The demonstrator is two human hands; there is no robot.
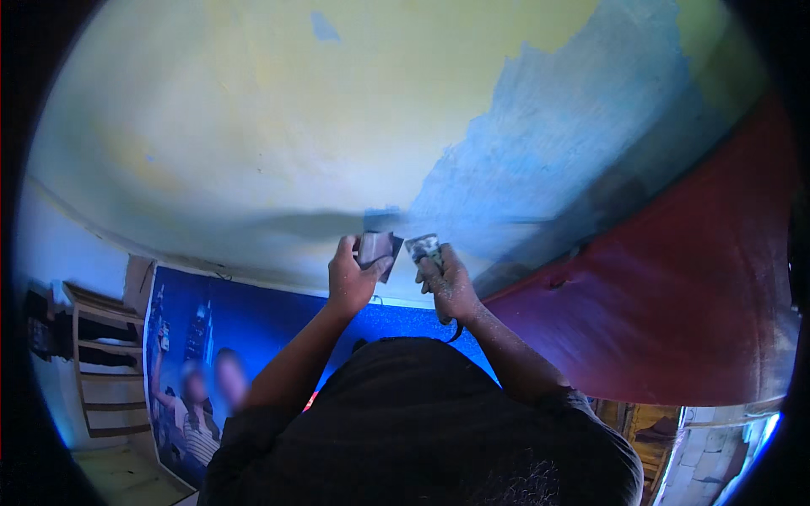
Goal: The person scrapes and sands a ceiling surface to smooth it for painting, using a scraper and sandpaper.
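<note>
Both my hands are raised in front of a pale yellow wall (pixel 337 135). In my left hand (pixel 350 278) is a grey-brown, folded piece with a dark flat edge; it looks like sandpaper, though its exact kind is unclear. My right hand (pixel 451 287) is closed round the handle of a putty knife (pixel 424 245), whose blade is streaked with pale residue and points up toward the wall. The two held things are close to each other but apart. Pale dust lies on my right hand and forearm. A bare bluish-white patch (pixel 557 126) spreads over the wall at the upper right.
A dark red cloth (pixel 675 278) hangs along the right. Below the wall is a blue printed banner (pixel 278 312) picturing people. At the far left stands a wooden ladder-like rack (pixel 110 363) with dark items beside it. Wooden boards (pixel 650 438) show at the lower right.
</note>
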